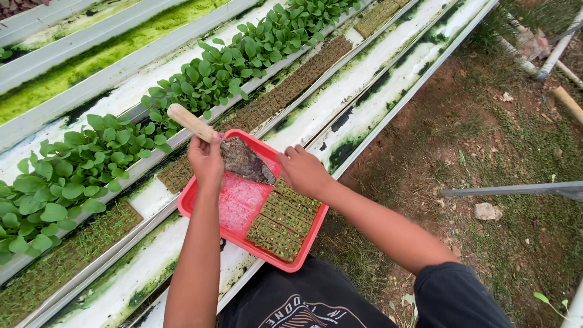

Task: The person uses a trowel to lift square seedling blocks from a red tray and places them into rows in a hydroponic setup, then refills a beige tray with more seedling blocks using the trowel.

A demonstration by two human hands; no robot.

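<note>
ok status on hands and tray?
Left hand grips trowel handle. Right hand rests on seedling block. Red tray sits across the channels, nothing blocking.

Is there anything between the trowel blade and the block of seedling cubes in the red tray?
Nothing visible. The rusty flat trowel blade lies just above the green-brown seedling cube block in the red plastic tray, with only bare tray beside it.

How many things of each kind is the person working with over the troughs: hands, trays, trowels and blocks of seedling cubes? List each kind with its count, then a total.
Hands: 2, the left hand and the right hand
Red tray: 1
Trowel with wooden handle: 1
Block of seedling cubes in the tray: 1
Total: 5
</note>
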